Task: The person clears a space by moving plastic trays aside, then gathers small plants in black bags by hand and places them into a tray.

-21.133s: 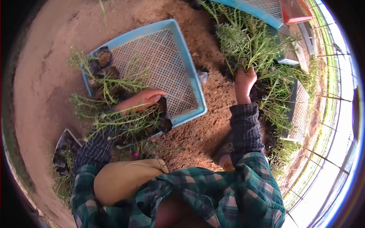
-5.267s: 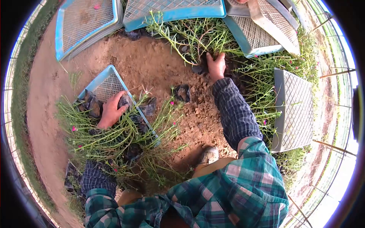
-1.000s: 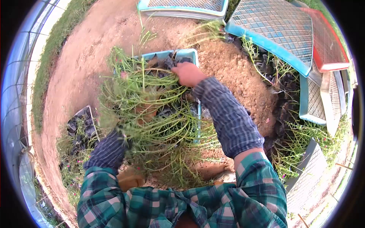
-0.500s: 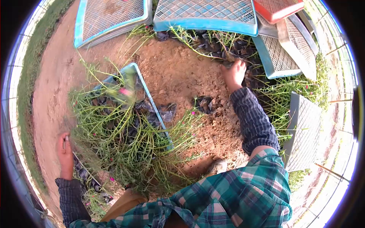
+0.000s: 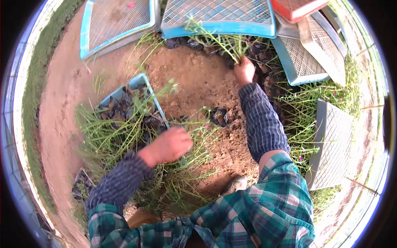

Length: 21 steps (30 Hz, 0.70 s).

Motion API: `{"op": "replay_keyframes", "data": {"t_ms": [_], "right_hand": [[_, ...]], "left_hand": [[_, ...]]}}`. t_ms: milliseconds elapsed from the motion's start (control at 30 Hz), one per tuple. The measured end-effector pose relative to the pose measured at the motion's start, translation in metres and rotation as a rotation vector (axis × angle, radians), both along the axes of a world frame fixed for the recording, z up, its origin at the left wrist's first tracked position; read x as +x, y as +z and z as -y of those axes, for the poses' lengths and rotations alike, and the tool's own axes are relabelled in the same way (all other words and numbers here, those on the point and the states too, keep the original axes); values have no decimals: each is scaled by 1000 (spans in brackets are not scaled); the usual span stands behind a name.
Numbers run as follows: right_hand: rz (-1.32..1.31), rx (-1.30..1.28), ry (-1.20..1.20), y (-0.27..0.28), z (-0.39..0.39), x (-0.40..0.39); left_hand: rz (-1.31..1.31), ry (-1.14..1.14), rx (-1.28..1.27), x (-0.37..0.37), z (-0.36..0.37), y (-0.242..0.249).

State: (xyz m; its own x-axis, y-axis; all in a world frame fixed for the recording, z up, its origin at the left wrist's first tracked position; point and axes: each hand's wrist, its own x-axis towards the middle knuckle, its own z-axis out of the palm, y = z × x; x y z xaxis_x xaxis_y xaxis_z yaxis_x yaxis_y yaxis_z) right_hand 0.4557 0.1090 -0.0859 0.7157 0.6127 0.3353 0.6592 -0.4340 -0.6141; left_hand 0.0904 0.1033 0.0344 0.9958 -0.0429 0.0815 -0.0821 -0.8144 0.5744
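My right hand (image 5: 245, 71) is closed around the green stems of a leafy plant (image 5: 225, 44) at the far edge of the bare soil. Black-bagged plants (image 5: 258, 47) stand packed around and beyond it. Over the near right side of a blue crate (image 5: 139, 79), my left hand (image 5: 168, 145) is smeared by motion, so its fingers cannot be made out. Long-stemmed plants (image 5: 120, 144) with small pink flowers fill the crate and spill over its sides, their roots in dark plastic bags. A lone black bag (image 5: 219, 116) of soil sits between my two hands.
Upturned mesh crates, blue-rimmed (image 5: 219, 31) and red (image 5: 295, 12), lie along the far side. More crates lean at the upper right, and a grey one (image 5: 331, 144) tilts among plants at the right. A dirt path (image 5: 58, 103) runs along the left.
My left hand has swung from the path at the left to above the crate. My right hand has shifted slightly left and away from me and now has upright plant stems in its grip.
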Motion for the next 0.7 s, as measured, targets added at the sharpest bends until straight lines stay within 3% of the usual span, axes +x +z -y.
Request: {"op": "replay_keyframes", "data": {"t_ms": [100, 133, 167, 200, 267, 333, 400, 467, 600, 633, 700], "right_hand": [[-160, 145, -47, -13, 19, -23], [-220, 321, 34, -38, 21, -21], [-156, 178, 46, -38, 29, -23], [-176, 192, 63, -46, 33, -24], [-256, 86, 172, -3, 47, -55], [-301, 23, 300, 21, 56, -81], [-146, -75, 504, 35, 58, -99], [-58, 98, 806, 61, 57, -112], [7, -16, 1077, 79, 53, -116], [14, -12, 1073, 76, 49, -113], [1, -134, 826, 58, 36, -101]], "left_hand": [[184, 119, 162, 13, -36, -5], [235, 209, 223, 14, -49, 0], [94, 379, 150, 15, -62, 3], [8, 470, 321, 16, -76, 8], [-59, 603, 639, 10, -99, 13], [-326, 718, 620, -12, -113, 11], [-406, 845, 663, -39, -116, 9], [-308, 931, 649, -62, -118, 6], [-166, 961, 559, -97, -102, -11], [-162, 963, 546, -99, -97, -14], [-172, 972, 507, -103, -88, -20]]}}
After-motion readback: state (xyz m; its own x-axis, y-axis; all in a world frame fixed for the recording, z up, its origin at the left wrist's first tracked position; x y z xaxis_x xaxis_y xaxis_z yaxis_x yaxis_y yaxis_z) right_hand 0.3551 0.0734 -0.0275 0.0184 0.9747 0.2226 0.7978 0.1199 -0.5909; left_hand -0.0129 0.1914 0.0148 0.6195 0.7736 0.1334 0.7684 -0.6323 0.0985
